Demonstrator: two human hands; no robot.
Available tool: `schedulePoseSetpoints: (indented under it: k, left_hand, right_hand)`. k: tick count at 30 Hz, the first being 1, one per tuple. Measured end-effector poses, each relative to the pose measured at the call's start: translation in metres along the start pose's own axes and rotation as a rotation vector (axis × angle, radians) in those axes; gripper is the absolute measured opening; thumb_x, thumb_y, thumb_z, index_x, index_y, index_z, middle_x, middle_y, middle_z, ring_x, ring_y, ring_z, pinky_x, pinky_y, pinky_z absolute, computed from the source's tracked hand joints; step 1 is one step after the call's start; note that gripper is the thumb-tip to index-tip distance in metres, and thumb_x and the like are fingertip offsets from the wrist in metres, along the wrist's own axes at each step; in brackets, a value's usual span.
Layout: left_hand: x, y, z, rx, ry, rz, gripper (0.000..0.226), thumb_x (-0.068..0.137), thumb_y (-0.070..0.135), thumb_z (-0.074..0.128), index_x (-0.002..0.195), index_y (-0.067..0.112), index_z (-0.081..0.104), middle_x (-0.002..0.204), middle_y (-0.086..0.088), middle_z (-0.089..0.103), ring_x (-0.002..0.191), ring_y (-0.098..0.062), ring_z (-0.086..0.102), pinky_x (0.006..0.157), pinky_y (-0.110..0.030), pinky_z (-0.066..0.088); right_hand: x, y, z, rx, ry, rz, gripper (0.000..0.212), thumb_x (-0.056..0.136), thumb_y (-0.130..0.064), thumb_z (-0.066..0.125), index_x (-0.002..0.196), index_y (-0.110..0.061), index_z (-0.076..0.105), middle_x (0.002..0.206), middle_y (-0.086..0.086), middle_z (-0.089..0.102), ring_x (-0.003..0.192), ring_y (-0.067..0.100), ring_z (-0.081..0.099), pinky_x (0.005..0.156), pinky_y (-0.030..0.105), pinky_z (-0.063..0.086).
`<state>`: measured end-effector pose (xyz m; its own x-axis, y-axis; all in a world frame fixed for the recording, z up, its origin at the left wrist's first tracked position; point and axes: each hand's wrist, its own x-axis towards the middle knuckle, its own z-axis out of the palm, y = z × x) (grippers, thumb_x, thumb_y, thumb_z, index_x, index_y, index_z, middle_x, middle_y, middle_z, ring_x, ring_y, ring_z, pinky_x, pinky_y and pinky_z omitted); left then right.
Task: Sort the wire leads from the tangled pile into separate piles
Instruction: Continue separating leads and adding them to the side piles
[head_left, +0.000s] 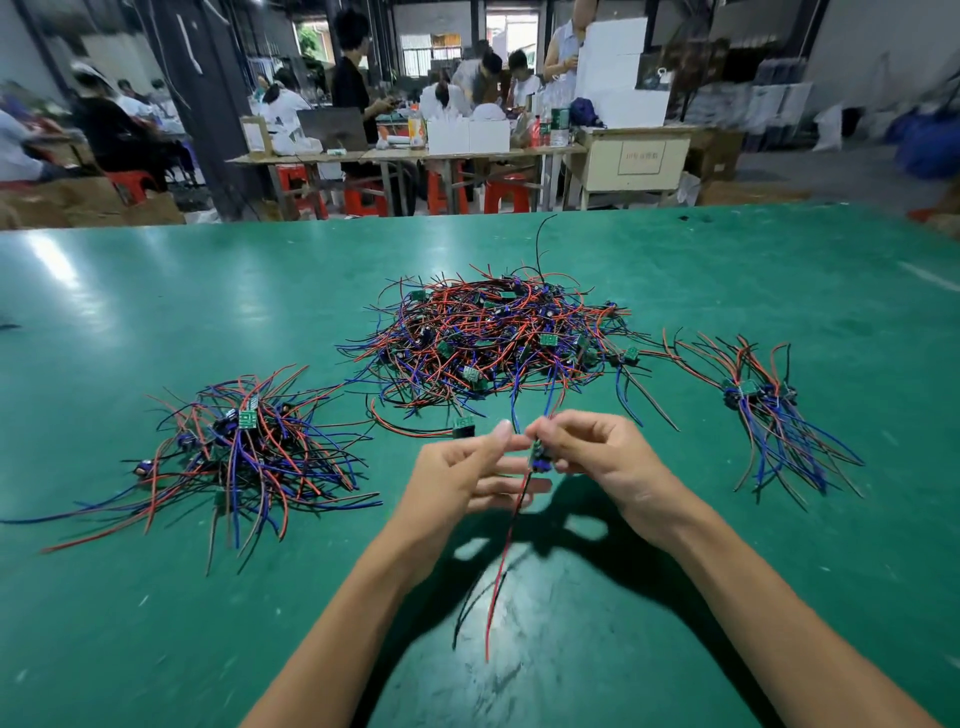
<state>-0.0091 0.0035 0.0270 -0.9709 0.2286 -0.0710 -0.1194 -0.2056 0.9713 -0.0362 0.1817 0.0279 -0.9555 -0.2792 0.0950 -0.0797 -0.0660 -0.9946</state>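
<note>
A big tangled pile (488, 338) of red, blue and black wire leads with small green boards lies at the table's middle. A sorted pile (249, 452) sits to the left and a smaller, neater one (769, 410) to the right. My right hand (592, 457) pinches one wire lead (506, 540) by its small board, above the table in front of the tangle. Its red and black wires hang down toward me; blue wires rise from my fingers. My left hand (462, 478) is beside it, thumb up, fingers loosely extended toward the board.
The green table (675, 597) stretches wide around the piles. One loose lead (457, 426) with a green board lies just behind my left hand. Beyond the far edge are work tables, red stools, boxes and several people.
</note>
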Motion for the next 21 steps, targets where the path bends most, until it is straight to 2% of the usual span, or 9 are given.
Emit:
schedulePoseSetpoints:
  k: [3, 5, 6, 8, 10, 12, 15, 18, 21]
  left_hand:
    - [-0.002, -0.001, 0.004, -0.045, -0.075, 0.01, 0.034, 0.094, 0.031, 0.061, 0.112, 0.006, 0.074, 0.11, -0.017, 0.074, 0.095, -0.033, 0.074, 0.078, -0.031, 0.061]
    - [-0.003, -0.001, 0.0, -0.062, -0.089, 0.018, 0.03, 0.094, 0.024, 0.061, 0.116, 0.007, 0.072, 0.111, -0.017, 0.074, 0.094, -0.031, 0.075, 0.077, -0.027, 0.06]
    - [-0.003, -0.001, -0.002, -0.066, -0.093, 0.018, 0.03, 0.094, 0.021, 0.062, 0.117, 0.006, 0.071, 0.111, -0.017, 0.074, 0.093, -0.03, 0.075, 0.076, -0.026, 0.059]
    - [-0.003, -0.001, -0.005, -0.053, -0.081, 0.008, 0.027, 0.094, 0.018, 0.064, 0.117, 0.004, 0.071, 0.112, -0.019, 0.073, 0.091, -0.03, 0.075, 0.076, -0.025, 0.06]
    - [-0.002, -0.001, -0.006, -0.001, -0.064, -0.005, 0.024, 0.095, 0.017, 0.065, 0.114, 0.004, 0.073, 0.111, -0.02, 0.073, 0.092, -0.033, 0.075, 0.076, -0.025, 0.06]
    - [-0.002, -0.001, -0.007, 0.025, -0.059, -0.017, 0.022, 0.096, 0.019, 0.064, 0.109, 0.005, 0.076, 0.109, -0.017, 0.075, 0.093, -0.034, 0.075, 0.077, -0.025, 0.06]
    - [-0.002, 0.0, -0.006, 0.004, -0.026, -0.039, 0.02, 0.097, 0.016, 0.063, 0.105, 0.003, 0.077, 0.104, -0.019, 0.075, 0.092, -0.035, 0.075, 0.075, -0.027, 0.06]
    - [-0.002, 0.0, -0.005, 0.045, 0.024, -0.059, 0.019, 0.097, 0.012, 0.061, 0.098, 0.002, 0.078, 0.096, -0.022, 0.076, 0.087, -0.032, 0.076, 0.07, -0.028, 0.06]
    - [-0.002, -0.003, -0.004, 0.124, 0.053, -0.06, 0.021, 0.096, 0.01, 0.06, 0.091, -0.001, 0.078, 0.091, -0.02, 0.076, 0.085, -0.032, 0.076, 0.069, -0.032, 0.061]
  right_hand:
    - [-0.001, 0.006, 0.004, -0.094, 0.027, -0.065, 0.017, 0.081, -0.037, 0.075, 0.073, -0.022, 0.077, 0.07, -0.011, 0.068, 0.063, 0.003, 0.054, 0.061, 0.011, 0.042]
    - [0.001, 0.008, 0.004, -0.179, 0.09, -0.088, 0.016, 0.077, -0.042, 0.076, 0.073, -0.027, 0.078, 0.07, -0.013, 0.066, 0.063, 0.008, 0.046, 0.059, 0.018, 0.035]
    - [0.001, 0.009, 0.005, -0.189, 0.103, -0.09, 0.015, 0.077, -0.043, 0.077, 0.075, -0.028, 0.08, 0.071, -0.013, 0.067, 0.062, 0.008, 0.048, 0.06, 0.02, 0.035]
    - [0.001, 0.011, 0.008, -0.171, 0.083, -0.087, 0.014, 0.079, -0.042, 0.075, 0.082, -0.03, 0.082, 0.075, -0.015, 0.068, 0.062, 0.001, 0.06, 0.062, 0.016, 0.042]
    - [0.0, 0.013, 0.011, -0.217, 0.079, -0.092, 0.016, 0.082, -0.042, 0.072, 0.087, -0.031, 0.083, 0.082, -0.016, 0.069, 0.069, -0.001, 0.063, 0.068, 0.014, 0.046]
    - [-0.001, 0.015, 0.014, -0.291, 0.095, -0.115, 0.018, 0.087, -0.04, 0.069, 0.093, -0.03, 0.082, 0.092, -0.013, 0.071, 0.079, 0.006, 0.063, 0.079, 0.023, 0.049]
    - [-0.002, 0.017, 0.021, -0.242, 0.092, -0.12, 0.02, 0.098, -0.026, 0.062, 0.103, -0.02, 0.08, 0.1, 0.0, 0.075, 0.093, 0.017, 0.068, 0.088, 0.027, 0.052]
    - [-0.003, 0.018, 0.031, -0.135, 0.081, -0.039, 0.025, 0.103, -0.016, 0.053, 0.099, -0.012, 0.077, 0.093, 0.017, 0.075, 0.084, 0.021, 0.064, 0.08, 0.036, 0.052]
    - [-0.003, 0.019, 0.041, -0.096, 0.164, 0.012, 0.029, 0.103, -0.012, 0.051, 0.088, -0.016, 0.075, 0.082, 0.004, 0.072, 0.076, 0.017, 0.064, 0.069, 0.031, 0.056]
